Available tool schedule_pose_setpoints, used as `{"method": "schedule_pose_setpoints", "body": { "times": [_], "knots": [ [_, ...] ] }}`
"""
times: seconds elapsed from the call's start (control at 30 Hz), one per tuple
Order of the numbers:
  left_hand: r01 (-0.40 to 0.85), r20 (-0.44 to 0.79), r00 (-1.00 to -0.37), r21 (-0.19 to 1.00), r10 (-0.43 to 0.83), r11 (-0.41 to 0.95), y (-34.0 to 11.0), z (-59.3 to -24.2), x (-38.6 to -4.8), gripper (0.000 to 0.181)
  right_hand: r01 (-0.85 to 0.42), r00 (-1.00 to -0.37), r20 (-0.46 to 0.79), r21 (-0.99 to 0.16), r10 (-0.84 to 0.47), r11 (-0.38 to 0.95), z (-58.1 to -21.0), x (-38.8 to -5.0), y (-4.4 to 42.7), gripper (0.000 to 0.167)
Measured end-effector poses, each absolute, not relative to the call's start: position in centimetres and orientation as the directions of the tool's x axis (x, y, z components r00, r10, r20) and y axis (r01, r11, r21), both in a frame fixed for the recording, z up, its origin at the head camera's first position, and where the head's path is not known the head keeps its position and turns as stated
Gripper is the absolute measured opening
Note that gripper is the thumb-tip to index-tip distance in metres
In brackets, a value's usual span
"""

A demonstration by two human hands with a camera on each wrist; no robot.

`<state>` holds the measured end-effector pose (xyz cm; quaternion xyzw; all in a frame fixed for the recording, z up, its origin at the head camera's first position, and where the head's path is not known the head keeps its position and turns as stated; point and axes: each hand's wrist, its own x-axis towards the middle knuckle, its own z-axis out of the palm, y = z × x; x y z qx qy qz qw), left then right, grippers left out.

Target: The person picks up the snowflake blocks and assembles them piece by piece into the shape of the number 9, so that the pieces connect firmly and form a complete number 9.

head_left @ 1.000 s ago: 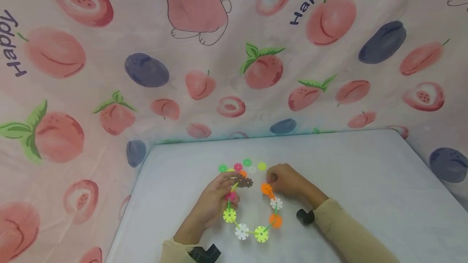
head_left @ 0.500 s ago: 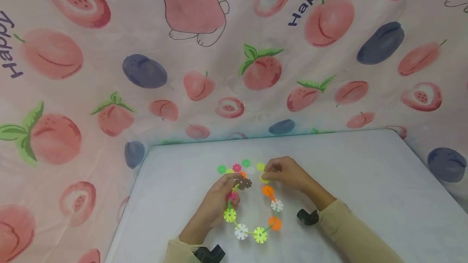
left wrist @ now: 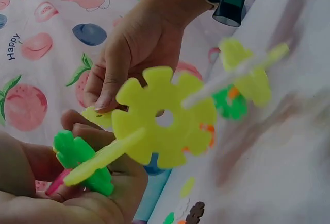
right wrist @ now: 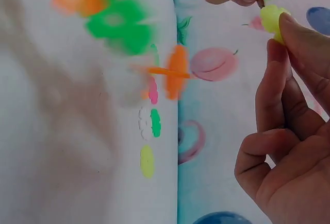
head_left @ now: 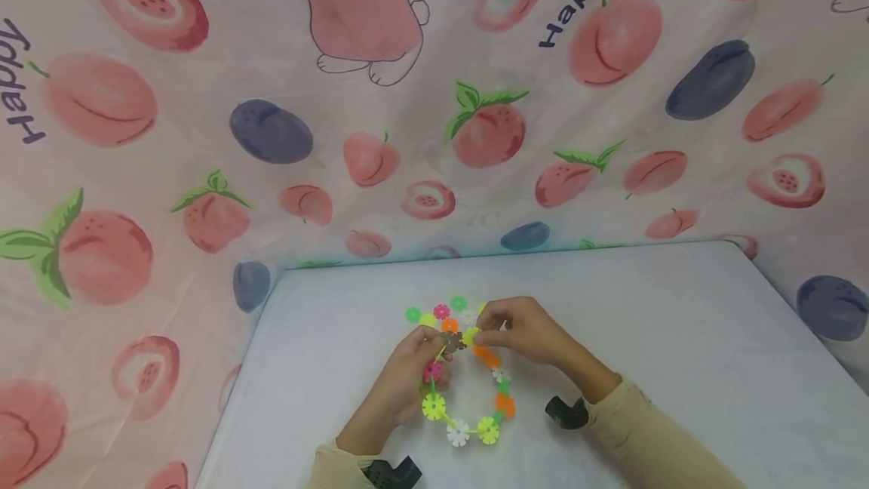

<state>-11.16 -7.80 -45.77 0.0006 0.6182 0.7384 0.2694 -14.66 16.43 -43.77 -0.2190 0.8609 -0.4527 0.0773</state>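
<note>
Right hand pinches yellow notched plastic disc at the brown disc

The yellow disc sits between the right thumb and fingers, at their tips, its left edge meeting the brown notched disc. Left hand curls its fingers round the left side of a looped chain of colourful interlocked plastic discs, fingertips beside the brown disc; which piece they pinch is hard to tell. A pink notched disc lies against that hand. The loop hangs between both hands, bending toward the near side through yellow and white pieces, with orange and green along its right. Loose coloured discs lie beyond the hands on the white table.
</note>
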Motion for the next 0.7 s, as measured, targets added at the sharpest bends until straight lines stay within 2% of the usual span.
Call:
{"method": "schedule_pose_setpoints", "body": {
  "times": [0.4,0.7],
  "knots": [
    [-0.313,-0.283,-0.874,0.95,0.395,-0.012,-7.8,-45.2,-10.9,0.019,-0.434,-0.866,0.204,-0.761,-0.457,0.482,-43.3,-13.8,15.7,0.008],
    [-0.211,-0.209,-0.903,0.977,0.374,0.037,-8.0,-45.0,-10.7,0.019,-0.665,-0.728,0.435,-0.638,-0.53,0.389,-43.3,-13.4,15.4,0.009]
  ]
}}
